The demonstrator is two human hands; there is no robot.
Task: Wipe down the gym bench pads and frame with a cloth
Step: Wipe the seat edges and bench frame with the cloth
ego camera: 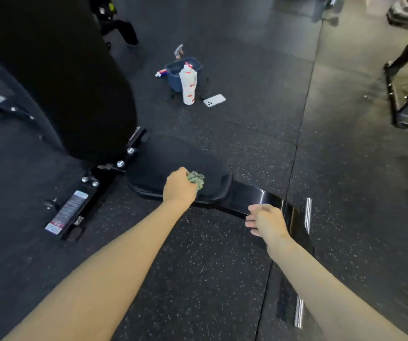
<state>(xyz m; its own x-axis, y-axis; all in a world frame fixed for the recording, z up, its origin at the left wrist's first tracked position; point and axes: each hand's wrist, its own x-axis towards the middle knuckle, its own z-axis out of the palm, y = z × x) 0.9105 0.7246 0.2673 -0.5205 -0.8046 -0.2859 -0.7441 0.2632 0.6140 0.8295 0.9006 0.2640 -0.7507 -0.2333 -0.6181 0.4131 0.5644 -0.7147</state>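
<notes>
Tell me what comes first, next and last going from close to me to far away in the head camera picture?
Right hand → left hand holding the cloth on the seat pad → phone → blue bucket. The white bottle overlaps the last two, so I skip it.
</notes>
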